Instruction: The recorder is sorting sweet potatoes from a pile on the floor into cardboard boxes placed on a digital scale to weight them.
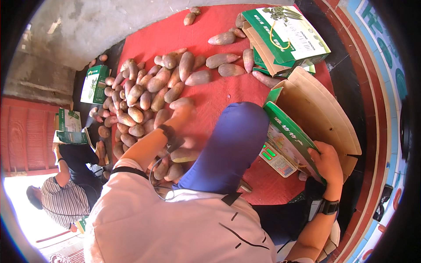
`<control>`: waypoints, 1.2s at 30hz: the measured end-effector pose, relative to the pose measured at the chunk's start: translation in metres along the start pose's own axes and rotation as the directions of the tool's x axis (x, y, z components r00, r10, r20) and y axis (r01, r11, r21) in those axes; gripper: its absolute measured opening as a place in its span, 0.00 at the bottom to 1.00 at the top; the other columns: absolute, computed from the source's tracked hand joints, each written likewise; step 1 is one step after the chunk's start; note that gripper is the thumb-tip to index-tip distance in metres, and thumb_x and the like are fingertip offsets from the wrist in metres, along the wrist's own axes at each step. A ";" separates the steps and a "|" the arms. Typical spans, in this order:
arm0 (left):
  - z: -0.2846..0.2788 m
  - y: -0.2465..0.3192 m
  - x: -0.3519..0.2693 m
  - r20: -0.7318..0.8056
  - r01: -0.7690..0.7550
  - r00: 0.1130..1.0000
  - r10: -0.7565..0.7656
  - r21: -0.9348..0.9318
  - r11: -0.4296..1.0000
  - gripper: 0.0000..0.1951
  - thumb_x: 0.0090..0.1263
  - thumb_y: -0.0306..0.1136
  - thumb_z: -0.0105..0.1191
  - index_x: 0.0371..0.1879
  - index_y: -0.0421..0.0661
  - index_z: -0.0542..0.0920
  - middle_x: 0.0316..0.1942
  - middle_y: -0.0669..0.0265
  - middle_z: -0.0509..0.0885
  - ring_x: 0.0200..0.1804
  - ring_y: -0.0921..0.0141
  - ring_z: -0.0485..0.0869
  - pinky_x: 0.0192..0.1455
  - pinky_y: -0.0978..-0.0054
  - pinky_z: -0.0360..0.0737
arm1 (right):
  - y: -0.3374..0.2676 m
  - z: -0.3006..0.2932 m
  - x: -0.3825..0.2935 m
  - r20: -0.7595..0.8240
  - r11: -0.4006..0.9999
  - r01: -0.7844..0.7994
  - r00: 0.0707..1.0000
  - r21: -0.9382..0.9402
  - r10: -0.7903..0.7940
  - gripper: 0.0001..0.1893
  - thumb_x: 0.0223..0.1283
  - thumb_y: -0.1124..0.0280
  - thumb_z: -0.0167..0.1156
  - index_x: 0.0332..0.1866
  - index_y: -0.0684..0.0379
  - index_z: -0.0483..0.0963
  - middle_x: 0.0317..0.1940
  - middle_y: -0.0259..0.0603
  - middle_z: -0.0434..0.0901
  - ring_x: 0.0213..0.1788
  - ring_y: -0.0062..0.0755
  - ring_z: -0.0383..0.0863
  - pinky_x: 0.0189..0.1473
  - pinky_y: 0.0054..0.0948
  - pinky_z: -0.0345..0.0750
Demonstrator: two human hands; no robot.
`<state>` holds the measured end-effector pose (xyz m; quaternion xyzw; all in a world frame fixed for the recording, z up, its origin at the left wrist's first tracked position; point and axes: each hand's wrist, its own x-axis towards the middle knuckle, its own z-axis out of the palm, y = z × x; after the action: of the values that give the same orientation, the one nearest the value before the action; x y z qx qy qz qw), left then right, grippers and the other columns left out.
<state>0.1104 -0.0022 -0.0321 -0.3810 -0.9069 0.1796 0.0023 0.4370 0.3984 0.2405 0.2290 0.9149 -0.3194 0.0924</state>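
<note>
My left hand (185, 112), blurred, reaches to a root vegetable (182, 103) at the right side of a large pile (135, 95). Whether its fingers are closed around that vegetable cannot be made out. The vegetables are long, brownish and pinkish, some with paler ends. On the right, my right hand (325, 159) grips the near side wall of an open green-and-white cardboard box (292, 131), thumb outside. The box is tilted, its bare brown inside showing with flaps spread. Beside its lower wall a digital scale (279, 161) shows lit green displays; the box hides part of it.
A red cloth (217, 88) covers the floor under the vegetables. Another carton (286, 36) with a yellow cord handle lies at the upper right. A person in a striped shirt (65, 197) sits at the left near more cartons (95, 83). My raised knee (243, 121) stands between my hands.
</note>
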 end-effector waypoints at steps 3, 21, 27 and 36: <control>-0.017 0.019 -0.045 0.423 0.070 0.899 0.114 -0.396 0.916 0.15 0.60 0.40 0.57 0.42 0.45 0.82 0.42 0.52 0.83 0.50 0.53 0.82 0.51 0.58 0.79 | 0.010 0.003 -0.003 0.010 0.998 -0.048 0.999 0.043 0.048 0.11 0.58 0.70 0.57 0.41 0.65 0.78 0.35 0.58 0.79 0.40 0.59 0.79 0.43 0.41 0.75; 0.045 0.071 -0.083 0.647 -0.199 0.713 0.271 -0.185 0.962 0.24 0.57 0.36 0.64 0.56 0.54 0.77 0.57 0.61 0.74 0.62 0.59 0.73 0.59 0.60 0.74 | 0.006 0.003 0.001 0.043 0.985 -0.103 0.994 0.137 0.098 0.08 0.58 0.78 0.59 0.42 0.66 0.78 0.33 0.51 0.80 0.37 0.45 0.81 0.43 0.32 0.75; 0.034 0.067 -0.076 0.685 -0.198 0.658 0.313 -0.244 0.950 0.20 0.60 0.35 0.60 0.53 0.51 0.77 0.53 0.61 0.79 0.57 0.59 0.78 0.55 0.63 0.77 | 0.008 0.005 0.000 0.020 0.985 -0.078 0.997 0.151 0.076 0.08 0.57 0.78 0.59 0.42 0.66 0.78 0.33 0.51 0.80 0.37 0.47 0.80 0.43 0.33 0.75; -0.018 0.007 -0.047 0.474 0.196 0.878 0.069 -0.486 0.852 0.19 0.63 0.38 0.56 0.51 0.45 0.74 0.47 0.47 0.80 0.52 0.50 0.80 0.55 0.59 0.77 | 0.007 0.004 -0.002 -0.005 0.998 -0.022 1.000 0.063 0.022 0.09 0.56 0.74 0.58 0.40 0.64 0.79 0.34 0.55 0.80 0.40 0.56 0.80 0.44 0.40 0.75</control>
<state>0.1511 -0.0248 -0.0112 -0.2804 -0.9059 0.0154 -0.3170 0.4422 0.4006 0.2344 0.2427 0.9019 -0.3466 0.0862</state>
